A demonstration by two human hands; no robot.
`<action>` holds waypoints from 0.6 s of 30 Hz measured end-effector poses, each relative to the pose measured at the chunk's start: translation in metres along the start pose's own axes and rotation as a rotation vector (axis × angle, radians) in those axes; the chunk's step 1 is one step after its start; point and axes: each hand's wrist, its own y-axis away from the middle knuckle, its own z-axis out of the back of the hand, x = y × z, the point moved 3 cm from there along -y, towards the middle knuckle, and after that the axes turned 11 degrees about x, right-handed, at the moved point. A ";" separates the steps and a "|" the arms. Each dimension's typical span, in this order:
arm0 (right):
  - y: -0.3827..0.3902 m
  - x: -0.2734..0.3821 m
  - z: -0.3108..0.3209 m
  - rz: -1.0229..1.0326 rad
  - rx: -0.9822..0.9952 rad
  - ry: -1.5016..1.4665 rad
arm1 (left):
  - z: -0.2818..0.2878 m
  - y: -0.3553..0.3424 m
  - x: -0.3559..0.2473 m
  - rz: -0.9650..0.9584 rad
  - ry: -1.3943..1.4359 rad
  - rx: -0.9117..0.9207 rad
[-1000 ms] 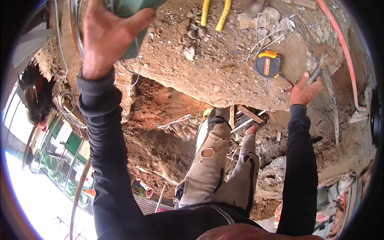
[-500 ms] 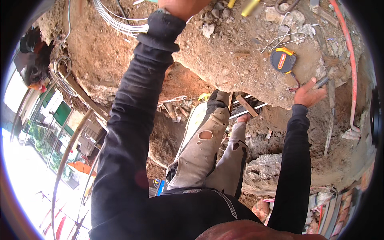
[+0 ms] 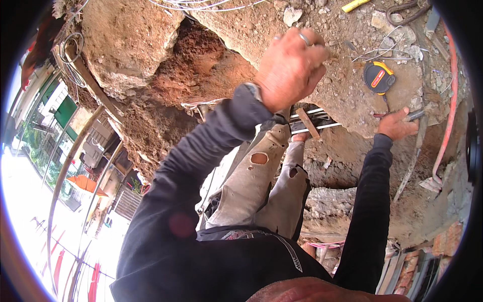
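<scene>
My left hand (image 3: 292, 68), with a ring on one finger, hovers over the edge of the dirt ledge (image 3: 347, 95). Its fingers are curled together and slightly blurred; what they hold, if anything, is hidden. My right hand (image 3: 397, 125) is at the ledge's right side, closed around a short dark grey handle (image 3: 414, 115) between thumb and fingers. The rest of that tool cannot be made out. Just beyond the right hand lies a black and yellow tape measure (image 3: 379, 78), its strap trailing toward the hand. Thin pale wires (image 3: 385, 53) lie beside it.
A yellow handle (image 3: 354, 5), a bent iron bar (image 3: 400, 20) and coiled white wire (image 3: 196, 5) lie at the far side. A red hose (image 3: 452, 90) runs down the right. Below the ledge, a wooden piece (image 3: 308, 124) lies near my legs in the pit.
My left hand has come back from the far edge toward me and to the right, over the ledge. My right hand stays by the dark handle. The view has shifted slightly.
</scene>
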 end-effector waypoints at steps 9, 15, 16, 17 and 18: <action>-0.003 -0.006 -0.004 0.049 -0.021 0.006 | -0.042 -0.046 0.053 -0.050 -0.396 -0.053; -0.003 -0.010 -0.001 0.028 0.003 0.074 | -0.012 -0.009 0.054 0.268 -0.473 -0.065; -0.002 -0.011 -0.002 0.028 0.006 0.088 | -0.023 -0.005 0.057 0.184 -0.534 -0.025; -0.002 -0.011 -0.003 0.029 0.009 0.101 | -0.037 0.000 0.059 0.101 -0.594 0.014; -0.001 -0.011 -0.002 0.023 0.012 0.092 | -0.054 0.001 0.052 0.008 -0.605 0.143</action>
